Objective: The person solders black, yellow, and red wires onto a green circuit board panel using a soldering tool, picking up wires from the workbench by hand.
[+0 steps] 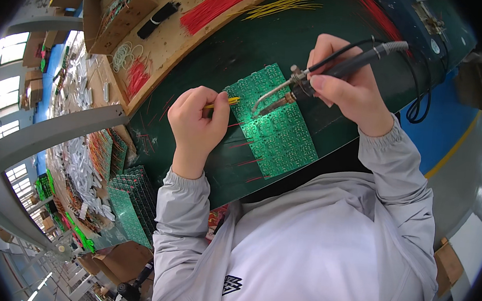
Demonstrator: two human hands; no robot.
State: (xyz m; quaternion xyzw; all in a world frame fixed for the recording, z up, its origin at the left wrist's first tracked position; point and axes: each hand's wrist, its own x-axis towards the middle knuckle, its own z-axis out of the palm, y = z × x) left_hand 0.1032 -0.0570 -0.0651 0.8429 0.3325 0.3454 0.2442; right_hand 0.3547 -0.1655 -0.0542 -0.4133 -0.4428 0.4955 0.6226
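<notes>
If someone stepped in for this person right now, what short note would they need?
Left hand: pinching a yellow wire at the edge of the green circuit board.
Right hand: gripping the soldering iron, tip down on the board's upper part.
The board lies on the dark green bench; several red wires already stick out from its left edge.
Spare red wires and yellow wires lie further back. This yellow wire is not yet joined.

bare dark green desk (294, 47) lies open above the circuit board (271, 122), between the two hands. the soldering iron (314, 80) and its black cable (420, 97) cross the right side. loose red wires (246, 162) litter the desk left of the board.
</notes>
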